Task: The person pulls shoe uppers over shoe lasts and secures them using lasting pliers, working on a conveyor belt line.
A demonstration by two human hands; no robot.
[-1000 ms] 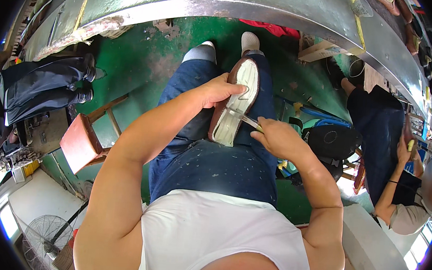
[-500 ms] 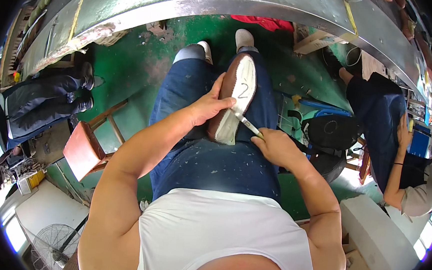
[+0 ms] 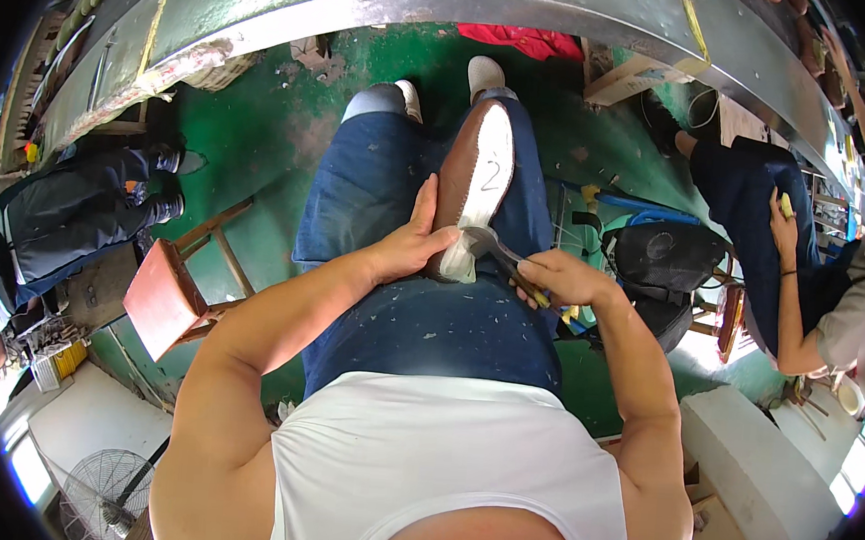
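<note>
A brown shoe lies on my lap, its pale underside up with a dark handwritten mark on it. The toe points away from me. My left hand grips it from the left near the heel, thumb on the underside and fingers along the brown upper. In my right hand is a metal hand tool with a curved grey head and yellowish parts at its handle end; its exact kind is unclear. The head of the tool touches or overlaps the heel area beside my left thumb. My right fingers partly hide the handle.
A metal-edged workbench spans the far side. On the left stands a reddish stool, with another person's legs beyond. To the right are a black bag and a seated co-worker. A fan is at lower left.
The tool in my right hand has turned, showing a broad curved head instead of a slim pale length. My left hand has slid toward the heel. The co-worker's hand on the right has shifted.
</note>
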